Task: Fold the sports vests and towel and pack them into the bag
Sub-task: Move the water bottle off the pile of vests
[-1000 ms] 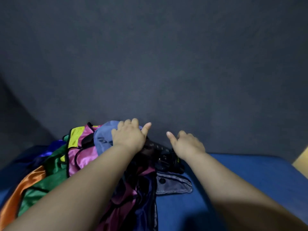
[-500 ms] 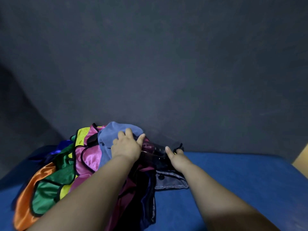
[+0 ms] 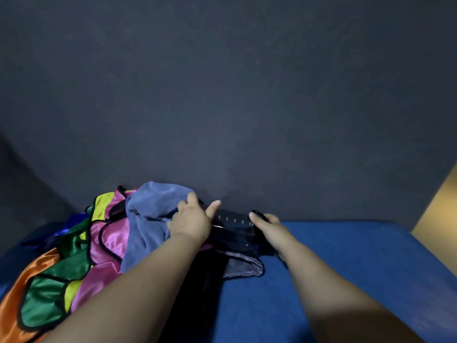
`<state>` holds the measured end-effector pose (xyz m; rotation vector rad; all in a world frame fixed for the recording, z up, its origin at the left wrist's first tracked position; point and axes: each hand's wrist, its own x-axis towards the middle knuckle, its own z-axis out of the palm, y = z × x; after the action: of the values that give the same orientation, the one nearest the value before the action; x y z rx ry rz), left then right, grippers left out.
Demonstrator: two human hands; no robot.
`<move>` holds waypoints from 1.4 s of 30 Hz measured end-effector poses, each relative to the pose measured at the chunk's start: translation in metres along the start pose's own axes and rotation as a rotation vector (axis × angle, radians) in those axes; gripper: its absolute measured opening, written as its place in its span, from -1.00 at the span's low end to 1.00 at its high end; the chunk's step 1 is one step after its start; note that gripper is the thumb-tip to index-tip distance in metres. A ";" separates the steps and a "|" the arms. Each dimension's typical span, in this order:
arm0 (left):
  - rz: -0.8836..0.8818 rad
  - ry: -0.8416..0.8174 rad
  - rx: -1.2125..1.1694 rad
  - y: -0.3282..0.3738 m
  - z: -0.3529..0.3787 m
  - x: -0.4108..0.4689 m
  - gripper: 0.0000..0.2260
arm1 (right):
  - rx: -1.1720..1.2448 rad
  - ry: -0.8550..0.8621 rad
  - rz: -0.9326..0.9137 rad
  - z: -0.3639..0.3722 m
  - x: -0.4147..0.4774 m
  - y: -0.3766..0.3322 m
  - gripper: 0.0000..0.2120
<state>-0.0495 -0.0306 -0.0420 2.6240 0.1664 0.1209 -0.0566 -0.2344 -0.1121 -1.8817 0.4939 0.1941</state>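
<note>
A heap of shiny sports vests lies at the left on the blue surface: pink [image 3: 108, 240], green [image 3: 47, 305], orange [image 3: 12, 300] and yellow [image 3: 102, 206]. A blue-grey towel [image 3: 148, 214] is draped over the heap's top. Right of it a dark bottle [image 3: 233, 225] with pale tick marks lies on its side on dark bag fabric [image 3: 197, 288] with a grey flap [image 3: 243, 267]. My left hand [image 3: 191, 222] grips the bottle's left end, its fingers against the towel. My right hand [image 3: 270, 230] holds the bottle's right end.
The blue padded surface [image 3: 346, 256] stretches to the right. A dark grey wall [image 3: 235, 107] stands close behind the heap. A tan edge [image 3: 437, 204] shows at the far right. A dark blue vest [image 3: 66, 225] peeks out behind the heap.
Both hands have closed in on the dark bottle; the right hand went from hovering open to holding its right end, and the left slid from the towel onto its left end.
</note>
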 end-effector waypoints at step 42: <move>0.175 -0.289 -0.536 0.227 0.215 -0.036 -0.41 | -0.298 0.651 -0.138 -0.269 0.047 0.115 -0.35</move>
<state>-0.0378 -0.3356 -0.1187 2.0854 -0.1753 -0.1383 -0.0915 -0.5278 -0.1307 -2.2520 0.7989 -0.4788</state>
